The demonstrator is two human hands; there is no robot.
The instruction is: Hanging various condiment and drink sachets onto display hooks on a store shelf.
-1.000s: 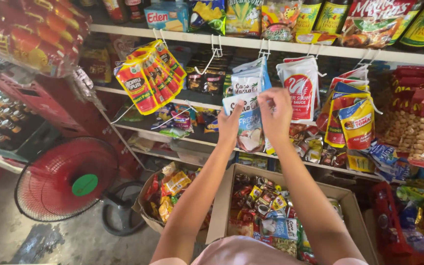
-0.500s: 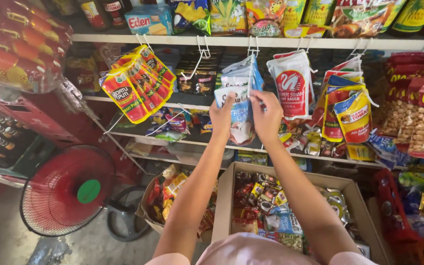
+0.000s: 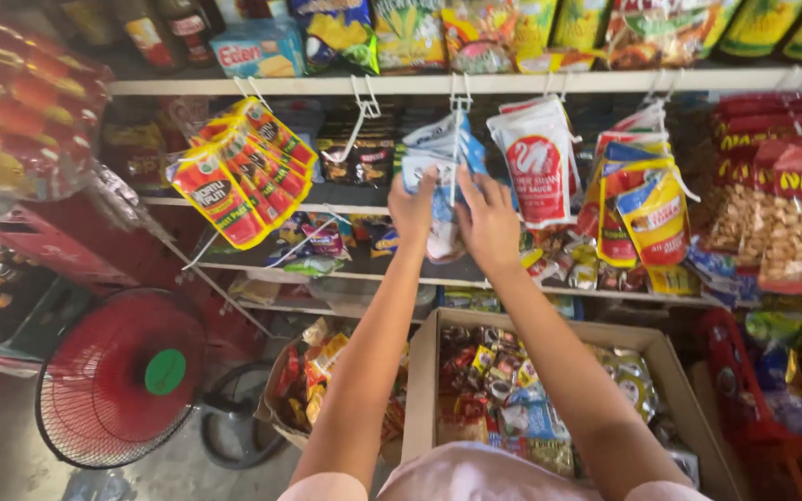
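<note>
Both my hands are raised to a bundle of blue and white sachet packets (image 3: 438,153) that hangs from a metal hook (image 3: 458,102) under the white shelf edge (image 3: 512,83). My left hand (image 3: 413,206) grips the bundle's left side. My right hand (image 3: 488,219) holds its right side, fingers spread over the packets. The lower part of the bundle is hidden behind my hands.
White and red pouches (image 3: 536,158) and yellow packs (image 3: 647,209) hang to the right, red and yellow packs (image 3: 239,172) to the left. A cardboard box (image 3: 647,339) of mixed sachets sits below. A red fan (image 3: 122,376) stands lower left. Bags of nuts (image 3: 791,218) hang far right.
My view has shifted slightly down and left. Both hands have stayed on the hanging sachet bundle, shifting a little on it near the hook.
</note>
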